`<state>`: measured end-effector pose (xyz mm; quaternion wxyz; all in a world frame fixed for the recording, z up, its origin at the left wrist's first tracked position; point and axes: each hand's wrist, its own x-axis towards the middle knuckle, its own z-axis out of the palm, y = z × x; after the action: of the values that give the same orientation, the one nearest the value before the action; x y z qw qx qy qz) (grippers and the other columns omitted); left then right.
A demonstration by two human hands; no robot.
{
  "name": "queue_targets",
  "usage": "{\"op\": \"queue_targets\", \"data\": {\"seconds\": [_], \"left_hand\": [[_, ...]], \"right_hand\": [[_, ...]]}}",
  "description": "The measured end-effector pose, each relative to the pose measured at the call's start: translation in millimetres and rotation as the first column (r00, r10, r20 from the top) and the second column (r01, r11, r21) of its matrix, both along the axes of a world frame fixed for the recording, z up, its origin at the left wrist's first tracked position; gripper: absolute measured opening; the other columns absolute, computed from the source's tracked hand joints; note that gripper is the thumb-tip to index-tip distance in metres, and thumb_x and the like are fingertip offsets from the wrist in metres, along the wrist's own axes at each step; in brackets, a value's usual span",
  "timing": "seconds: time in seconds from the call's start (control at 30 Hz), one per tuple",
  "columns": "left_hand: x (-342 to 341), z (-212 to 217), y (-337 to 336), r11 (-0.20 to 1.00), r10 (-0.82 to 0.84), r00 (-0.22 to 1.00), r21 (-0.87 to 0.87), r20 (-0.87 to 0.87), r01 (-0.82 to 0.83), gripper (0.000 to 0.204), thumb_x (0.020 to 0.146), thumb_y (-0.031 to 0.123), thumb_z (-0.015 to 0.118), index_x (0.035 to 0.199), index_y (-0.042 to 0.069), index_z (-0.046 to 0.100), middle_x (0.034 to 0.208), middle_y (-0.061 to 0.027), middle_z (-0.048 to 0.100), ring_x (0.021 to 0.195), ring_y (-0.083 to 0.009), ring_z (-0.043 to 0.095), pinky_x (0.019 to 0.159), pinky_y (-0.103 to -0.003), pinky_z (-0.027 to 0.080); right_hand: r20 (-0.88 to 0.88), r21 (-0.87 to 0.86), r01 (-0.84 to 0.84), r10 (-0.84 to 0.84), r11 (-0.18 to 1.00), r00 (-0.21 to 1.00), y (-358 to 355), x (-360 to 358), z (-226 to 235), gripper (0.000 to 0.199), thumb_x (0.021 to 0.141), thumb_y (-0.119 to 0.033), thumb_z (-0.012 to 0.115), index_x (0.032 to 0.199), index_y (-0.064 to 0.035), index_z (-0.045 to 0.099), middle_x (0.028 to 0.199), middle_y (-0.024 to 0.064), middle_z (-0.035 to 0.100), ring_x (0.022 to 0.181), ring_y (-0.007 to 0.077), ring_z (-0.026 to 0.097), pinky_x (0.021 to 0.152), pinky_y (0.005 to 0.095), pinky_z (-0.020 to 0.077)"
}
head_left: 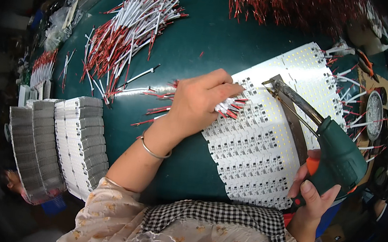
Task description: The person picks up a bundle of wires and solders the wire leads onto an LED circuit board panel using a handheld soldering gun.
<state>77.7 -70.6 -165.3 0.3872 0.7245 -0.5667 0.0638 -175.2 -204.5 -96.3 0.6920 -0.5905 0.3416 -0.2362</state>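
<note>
My left hand [200, 98] is closed round a bundle of short wires [231, 107] with white sleeves and red and black ends. Their tips fan out over white LED circuit boards [251, 162], while the red tails stick out behind the hand. In my right hand [313, 199] is a green soldering gun [342, 153] with an orange trigger, gripped by its handle. Its dark tip reaches toward the boards, just right of my left fingers. Under the tip, a flat brown metal bar [293, 126] lies across the boards.
A large heap of red and white wires [127, 33] lies at the far left, another pile [291, 6] at the far right. Stacked boards [80, 142] stand at the left edge. On the right are a round metal dish [374, 115] and orange-handled pliers [368, 63].
</note>
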Motion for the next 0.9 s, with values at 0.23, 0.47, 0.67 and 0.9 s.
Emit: {"op": "queue_targets", "data": {"seconds": [0.23,0.47,0.67,0.9], "left_hand": [[8.6,-4.8,-0.9,0.995,-0.1,0.993,0.004,0.061,0.1,0.032,0.061,-0.002,0.07,0.091,0.008,0.07,0.079,-0.0047,0.063,0.065,-0.018,0.063,0.052,-0.027,0.049],[7.7,-2.8,-0.6,0.995,-0.086,0.993,-0.036,0.087,0.089,0.033,0.06,-0.001,0.07,0.091,0.009,0.07,0.077,-0.0038,0.063,0.064,-0.0172,0.063,0.051,-0.027,0.048],[5.5,-7.8,1.8,0.996,-0.073,0.993,-0.047,0.09,0.077,0.032,0.06,-0.001,0.07,0.091,0.008,0.07,0.077,-0.0039,0.063,0.064,-0.0179,0.063,0.051,-0.027,0.048],[4.8,-6.8,1.1,0.996,-0.069,0.993,-0.042,0.096,0.074,0.031,0.06,0.0,0.07,0.09,0.007,0.07,0.078,-0.0043,0.063,0.065,-0.0187,0.063,0.052,-0.029,0.049]], "right_hand": [[0.051,0.032,-0.197,0.195,0.98,0.979,0.3,-10.2,-3.9,0.058,0.081,-0.005,0.067,0.129,0.0109,0.039,0.111,0.0209,0.054,0.07,0.0165,0.059,0.051,0.0246,0.0519],[0.003,0.041,-0.143,0.143,0.989,0.99,14.2,-5.4,-7.1,0.05,0.08,-0.012,0.069,0.119,0.0079,0.044,0.088,0.0156,0.056,0.061,0.0164,0.057,0.045,0.0244,0.0497],[-0.042,0.026,-0.262,0.263,0.965,0.964,13.5,-6.1,-15.5,0.047,0.082,-0.008,0.067,0.121,0.0077,0.045,0.091,0.0155,0.056,0.068,0.0162,0.058,0.047,0.0243,0.0508],[-0.074,-0.053,-0.283,0.279,0.958,0.958,16.6,-4.9,-14.3,0.048,0.083,-0.006,0.067,0.122,0.008,0.045,0.102,0.0151,0.054,0.069,0.0162,0.057,0.049,0.0248,0.0516]]}}
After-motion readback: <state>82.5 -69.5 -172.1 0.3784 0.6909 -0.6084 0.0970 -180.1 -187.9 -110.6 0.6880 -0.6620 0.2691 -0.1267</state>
